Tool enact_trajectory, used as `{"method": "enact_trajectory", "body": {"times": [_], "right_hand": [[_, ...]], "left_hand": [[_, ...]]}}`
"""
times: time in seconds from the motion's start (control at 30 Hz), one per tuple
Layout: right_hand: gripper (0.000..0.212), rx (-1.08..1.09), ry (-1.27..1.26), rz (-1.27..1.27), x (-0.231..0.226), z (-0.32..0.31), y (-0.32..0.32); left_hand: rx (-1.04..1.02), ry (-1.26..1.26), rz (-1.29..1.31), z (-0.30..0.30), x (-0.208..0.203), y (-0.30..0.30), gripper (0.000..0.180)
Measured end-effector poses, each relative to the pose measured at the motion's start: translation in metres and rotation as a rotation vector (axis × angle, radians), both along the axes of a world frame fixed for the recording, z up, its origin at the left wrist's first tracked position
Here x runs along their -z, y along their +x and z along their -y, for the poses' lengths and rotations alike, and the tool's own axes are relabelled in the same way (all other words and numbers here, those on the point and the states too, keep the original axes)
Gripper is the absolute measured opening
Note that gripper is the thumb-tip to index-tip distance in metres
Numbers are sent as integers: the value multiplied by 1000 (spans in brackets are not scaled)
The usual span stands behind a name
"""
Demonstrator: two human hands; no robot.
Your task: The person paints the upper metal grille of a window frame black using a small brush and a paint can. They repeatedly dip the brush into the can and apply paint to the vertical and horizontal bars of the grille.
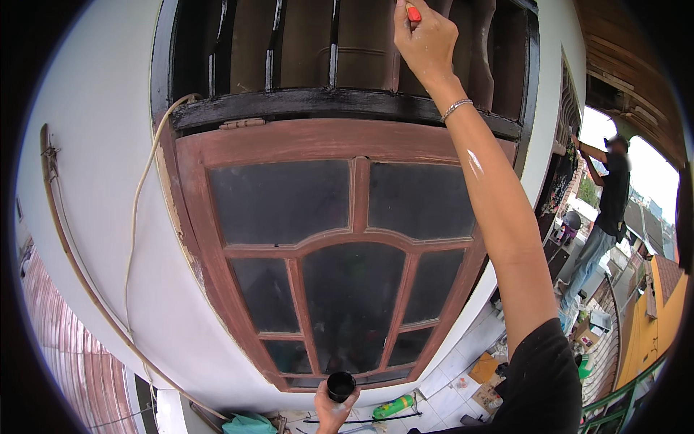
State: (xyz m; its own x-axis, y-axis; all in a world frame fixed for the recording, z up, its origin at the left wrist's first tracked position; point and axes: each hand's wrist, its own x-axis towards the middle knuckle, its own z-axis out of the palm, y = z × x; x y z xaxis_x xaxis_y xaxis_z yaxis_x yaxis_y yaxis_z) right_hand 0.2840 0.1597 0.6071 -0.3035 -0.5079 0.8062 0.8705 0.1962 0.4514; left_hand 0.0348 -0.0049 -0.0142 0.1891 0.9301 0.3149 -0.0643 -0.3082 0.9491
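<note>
My right hand (428,42) is raised to the top of the view, its fingers closed round the red handle (413,14) of what looks like a paintbrush; its bristles are out of sight. Behind that hand is a vent frame (289,101) with upright slats, most of them glossy black. One slat (392,65) by my wrist still shows reddish brown. Low in the view, my left hand (334,414) grips a small black cup (340,387) with dark contents. Below the vent stands a reddish-brown wooden window (359,195) with dark glass panes.
A pale cable (141,188) hangs down the white wall (101,145) at left, near a long bent stick (72,246). Far right, another person (613,195) stands with raised arms. A green bottle-like object (394,407) lies on the tiled floor (452,369) below.
</note>
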Motion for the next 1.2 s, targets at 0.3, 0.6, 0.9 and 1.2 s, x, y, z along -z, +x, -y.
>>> {"method": "enact_trajectory", "body": {"times": [0.3, 0.6, 0.9, 1.2], "right_hand": [[21, 83, -30, 19, 10, -8, 9], [24, 256, -220, 143, 17, 1, 50], [23, 304, -219, 278, -10, 16, 67], [31, -550, -565, -270, -21, 21, 70]], "left_hand": [[-29, -10, 8, 2, -1, -4, 46], [-20, -40, 67, 7, -8, -9, 47], [-80, -96, -92, 8, -15, 2, 40], [-25, -106, -67, 5, -13, 11, 39]]}}
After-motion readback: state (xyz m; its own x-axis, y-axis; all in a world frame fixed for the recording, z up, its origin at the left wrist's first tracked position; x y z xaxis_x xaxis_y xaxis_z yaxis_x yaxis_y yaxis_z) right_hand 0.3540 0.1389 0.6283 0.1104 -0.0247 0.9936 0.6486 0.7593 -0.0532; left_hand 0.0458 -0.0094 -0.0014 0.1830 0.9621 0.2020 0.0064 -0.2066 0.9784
